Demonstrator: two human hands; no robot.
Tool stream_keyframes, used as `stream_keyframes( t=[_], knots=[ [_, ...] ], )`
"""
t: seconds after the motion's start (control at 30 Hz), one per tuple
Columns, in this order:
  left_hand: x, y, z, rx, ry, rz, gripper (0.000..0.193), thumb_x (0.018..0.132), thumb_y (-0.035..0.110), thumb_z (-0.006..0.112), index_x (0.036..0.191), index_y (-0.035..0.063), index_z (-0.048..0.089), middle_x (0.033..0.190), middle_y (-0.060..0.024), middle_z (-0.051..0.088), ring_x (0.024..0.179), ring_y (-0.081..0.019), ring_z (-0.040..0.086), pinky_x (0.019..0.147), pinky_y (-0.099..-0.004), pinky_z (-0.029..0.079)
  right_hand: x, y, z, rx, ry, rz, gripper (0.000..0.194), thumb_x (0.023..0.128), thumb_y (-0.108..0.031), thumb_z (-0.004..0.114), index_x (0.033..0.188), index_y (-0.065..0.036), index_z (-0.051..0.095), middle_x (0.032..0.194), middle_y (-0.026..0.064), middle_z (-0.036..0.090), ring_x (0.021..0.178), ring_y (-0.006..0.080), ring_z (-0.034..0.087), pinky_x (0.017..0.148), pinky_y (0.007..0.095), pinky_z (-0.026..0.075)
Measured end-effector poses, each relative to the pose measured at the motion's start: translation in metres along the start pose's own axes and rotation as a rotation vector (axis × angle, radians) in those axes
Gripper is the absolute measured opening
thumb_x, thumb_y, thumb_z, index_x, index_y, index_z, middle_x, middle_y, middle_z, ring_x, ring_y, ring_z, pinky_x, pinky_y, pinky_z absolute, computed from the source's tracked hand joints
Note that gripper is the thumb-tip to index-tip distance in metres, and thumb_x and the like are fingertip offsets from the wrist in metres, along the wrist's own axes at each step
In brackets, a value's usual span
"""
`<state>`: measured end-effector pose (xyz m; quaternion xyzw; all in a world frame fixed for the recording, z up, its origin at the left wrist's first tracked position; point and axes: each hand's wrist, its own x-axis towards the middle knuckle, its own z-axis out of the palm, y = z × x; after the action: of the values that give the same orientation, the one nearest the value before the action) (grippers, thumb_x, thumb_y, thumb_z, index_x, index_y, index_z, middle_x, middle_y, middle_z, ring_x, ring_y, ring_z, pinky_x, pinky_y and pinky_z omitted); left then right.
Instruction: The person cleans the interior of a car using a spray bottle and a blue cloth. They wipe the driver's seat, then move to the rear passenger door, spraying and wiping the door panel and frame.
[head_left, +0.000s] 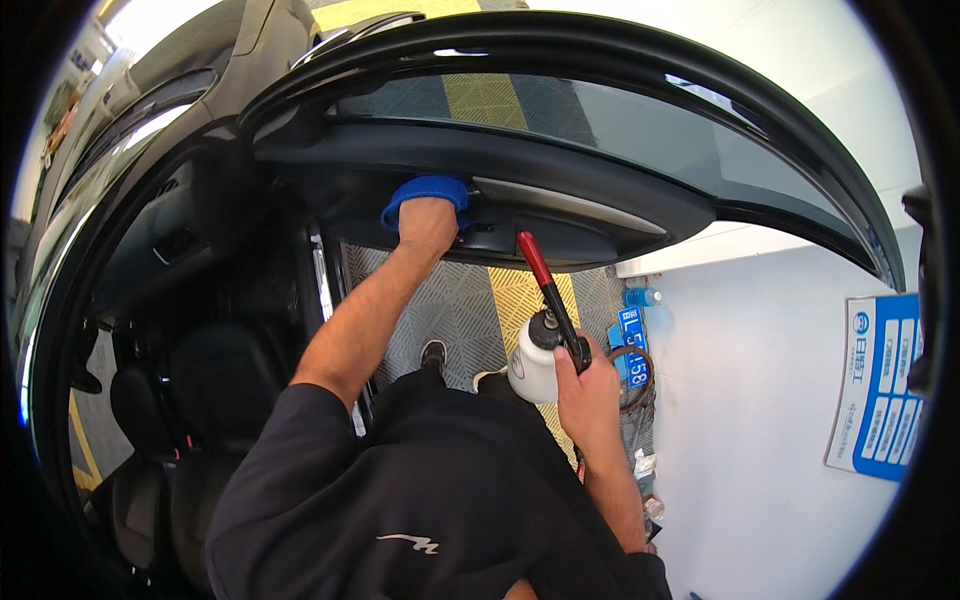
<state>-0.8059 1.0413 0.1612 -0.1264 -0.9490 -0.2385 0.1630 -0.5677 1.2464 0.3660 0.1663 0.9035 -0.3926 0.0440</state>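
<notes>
An open car door spans the upper middle of the view, its dark inner panel facing me. My left hand holds a blue cloth against that panel, near the left end of the pale trim strip; the fingertips are hidden. In my right hand is a spray gun with a black handle, a red nozzle cone and a white bottle below. The nozzle end lies close to the lower part of the door panel in the picture; whether it touches cannot be told.
Dark car seats and the door sill are at the left. A white wall with a blue and white poster stands at the right. Along its foot lie a blue bottle, a licence plate, a hose-like loop and small litter.
</notes>
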Motion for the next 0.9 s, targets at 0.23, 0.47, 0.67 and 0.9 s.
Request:
stream_keyframes(
  t=[0.23,0.47,0.67,0.9],
  knots=[
    [0.014,-0.010,-0.046,0.065,-0.313,0.120,0.014,0.080,0.015,0.068,0.090,0.0104,0.077,0.091,-0.0171,0.074,0.083,-0.0373,0.071,0.074,-0.0491,0.057,-0.012,0.044,-0.009,0.104,-0.051,0.191,0.026,0.099,-0.012,0.062,0.120,0.004,0.066,0.094,0.0240,0.072,0.086,0.0374,0.072,0.078,0.0422,0.054],
    [-0.048,-0.042,-0.080,-1.026,0.446,-0.651,0.032,0.097,0.004,0.059,0.127,-0.0057,0.066,0.117,-0.0143,0.075,0.108,-0.0247,0.071,0.100,-0.0347,0.053,-0.011,0.068,-0.010,0.236,0.003,0.277,0.022,0.100,-0.014,0.066,0.114,0.003,0.067,0.071,0.0049,0.061,0.054,0.0133,0.056,0.052,0.0322,0.046],
    [0.016,-0.048,-0.031,-0.927,0.606,-0.925,0.034,0.100,0.007,0.061,0.130,-0.0073,0.057,0.132,-0.0195,0.063,0.112,-0.0315,0.062,0.104,-0.0413,0.045,-0.011,0.078,-0.017,0.224,-0.056,0.332,0.019,0.101,-0.014,0.064,0.113,0.001,0.067,0.067,0.0003,0.056,0.049,0.0083,0.051,0.046,0.0278,0.042],
    [-0.005,0.074,0.033,-0.252,0.647,-0.272,0.028,0.085,0.005,0.061,0.111,-0.0039,0.063,0.116,-0.0238,0.064,0.111,-0.0453,0.058,0.102,-0.0546,0.040,-0.008,0.092,-0.018,0.184,-0.024,0.303,0.020,0.105,-0.017,0.060,0.097,-0.001,0.068,0.062,0.0003,0.057,0.044,0.0072,0.050,0.041,0.0257,0.039]
  ],
)
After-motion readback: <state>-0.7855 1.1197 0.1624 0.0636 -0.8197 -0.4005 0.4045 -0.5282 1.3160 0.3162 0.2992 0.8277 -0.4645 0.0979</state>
